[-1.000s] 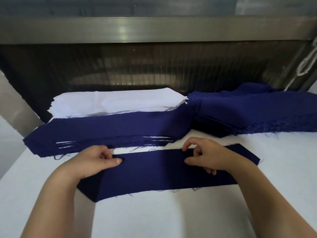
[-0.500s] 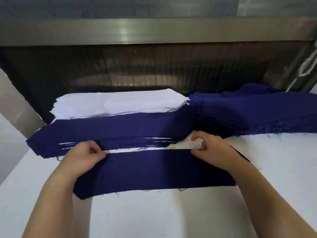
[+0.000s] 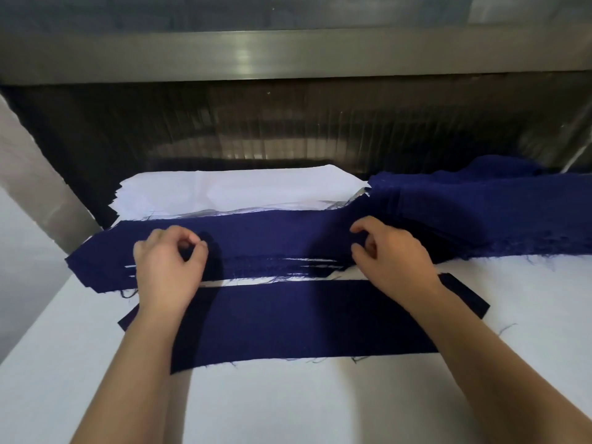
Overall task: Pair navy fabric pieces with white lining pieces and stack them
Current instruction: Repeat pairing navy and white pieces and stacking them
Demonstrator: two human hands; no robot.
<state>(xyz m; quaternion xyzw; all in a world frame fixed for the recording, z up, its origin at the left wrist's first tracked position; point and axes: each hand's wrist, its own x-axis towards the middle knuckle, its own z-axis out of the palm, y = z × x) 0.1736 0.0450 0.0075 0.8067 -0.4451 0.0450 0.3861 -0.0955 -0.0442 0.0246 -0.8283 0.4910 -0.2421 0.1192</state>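
A single navy fabric piece (image 3: 301, 318) lies flat on the white table (image 3: 320, 405) in front of me. Behind it is a stack of navy pieces with white lining edges showing between the layers (image 3: 262, 241). My left hand (image 3: 166, 267) hovers over the left part of that stack, thumb and forefinger curled together with nothing visible between them. Over the stack's right end, my right hand (image 3: 390, 254) has its fingers curled and holds no fabric. A pile of white lining pieces (image 3: 237, 190) sits farther back. A heap of navy pieces (image 3: 487, 209) lies at the right.
A dark ribbed machine opening with a metal beam (image 3: 288, 56) across its top stands right behind the piles. A grey slanted frame (image 3: 38, 187) borders the table at the left. White table surface extends toward me and to the right.
Both hands let go of the front navy piece's far edge and moved up and away over the stack behind it. The front piece now lies flat and still.
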